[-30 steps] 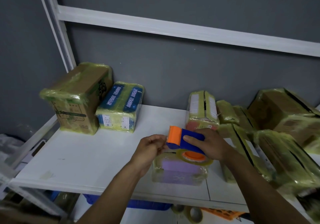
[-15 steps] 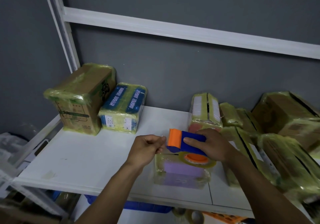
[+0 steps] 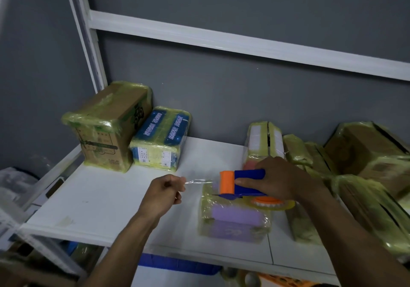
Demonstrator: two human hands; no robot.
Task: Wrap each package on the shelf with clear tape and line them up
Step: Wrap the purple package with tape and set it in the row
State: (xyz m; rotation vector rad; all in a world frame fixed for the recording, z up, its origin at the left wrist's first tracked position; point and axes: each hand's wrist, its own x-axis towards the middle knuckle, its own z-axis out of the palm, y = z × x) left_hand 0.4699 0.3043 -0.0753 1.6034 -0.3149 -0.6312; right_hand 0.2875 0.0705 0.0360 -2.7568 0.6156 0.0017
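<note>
A purple package (image 3: pixel 234 218) in yellowish wrap lies near the front edge of the white shelf (image 3: pixel 106 200). Just above it my right hand (image 3: pixel 281 179) grips the blue handle of an orange and blue tape dispenser (image 3: pixel 238 185), whose tape roll (image 3: pixel 269 203) hangs over the package. My left hand (image 3: pixel 165 192) pinches the free end of the clear tape (image 3: pixel 197 181), which stretches from the dispenser's orange roller to my fingers.
A tall brown carton (image 3: pixel 106 129) and a blue package (image 3: pixel 160 140), both wrapped, stand side by side at the back left. An upright white-labelled package (image 3: pixel 263 141) and several wrapped boxes (image 3: pixel 363 153) crowd the right. A white upright post (image 3: pixel 86 36) rises at left.
My left hand has pulled away to the left of the dispenser, drawing out a short strip of clear tape. The right hand holds the dispenser in about the same place.
</note>
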